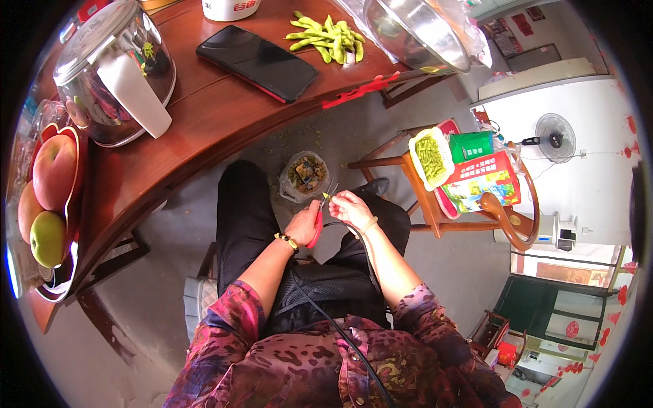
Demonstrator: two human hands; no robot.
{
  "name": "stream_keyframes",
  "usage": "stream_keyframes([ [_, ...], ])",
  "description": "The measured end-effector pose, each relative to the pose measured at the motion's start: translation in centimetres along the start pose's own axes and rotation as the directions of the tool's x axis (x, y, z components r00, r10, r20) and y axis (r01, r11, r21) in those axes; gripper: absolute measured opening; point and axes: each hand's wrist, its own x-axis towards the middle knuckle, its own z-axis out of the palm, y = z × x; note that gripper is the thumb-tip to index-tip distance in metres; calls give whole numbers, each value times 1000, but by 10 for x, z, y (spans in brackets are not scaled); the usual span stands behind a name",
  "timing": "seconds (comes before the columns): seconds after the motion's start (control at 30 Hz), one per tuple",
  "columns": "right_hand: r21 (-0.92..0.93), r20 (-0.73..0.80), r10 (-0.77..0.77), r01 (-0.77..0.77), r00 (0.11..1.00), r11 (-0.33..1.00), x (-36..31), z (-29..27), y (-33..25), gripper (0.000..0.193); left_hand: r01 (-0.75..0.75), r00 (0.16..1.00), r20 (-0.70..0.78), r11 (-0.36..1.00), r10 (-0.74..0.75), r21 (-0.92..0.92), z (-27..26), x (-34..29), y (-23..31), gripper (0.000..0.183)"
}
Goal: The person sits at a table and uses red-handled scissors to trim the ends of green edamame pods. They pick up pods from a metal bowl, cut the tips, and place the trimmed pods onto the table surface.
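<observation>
In my left hand is a pair of scissors with red handles, the fingers closed round them. The thin blades point up and away over my lap. Pinched in the fingertips of my right hand is a small green soybean pod, mostly hidden, right beside the blades. Beyond my hands, between my knees, a clear plastic bag with mixed scraps stands on the floor. A heap of green soybean pods lies on the table. More pods fill a white basket at my right.
The curved wooden table holds a black phone, a kettle, a fruit dish with peaches and a steel bowl. A wooden chair at right bears the basket and colourful packages. A black cable hangs across my lap.
</observation>
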Motion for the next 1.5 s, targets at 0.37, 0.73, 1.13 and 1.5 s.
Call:
stream_keyframes([
  [0.37, -197, -108, -66, 44, 992, 979, -4, -4, -1, 10, 47, 995, 94, 999, -45, -22, 6, 1, -5, 32],
  [0.73, 280, -278, 99, -18, 956, 960, -16, -66, -22, 16, 100, 994, 34, 995, -100, 25, 7, 1, 0, 30],
  [1.13, 349, -263, -305, 385, 915, 855, -28, -63, -174, 22, 136, 991, -10, 984, -136, 117, 8, 2, -10, 36],
  [1.5, -916, 103, -886, 391, 453, 93, 27, 138, -254, 21, 208, 977, -65, 975, -203, 75, 2, 0, -12, 38],
])
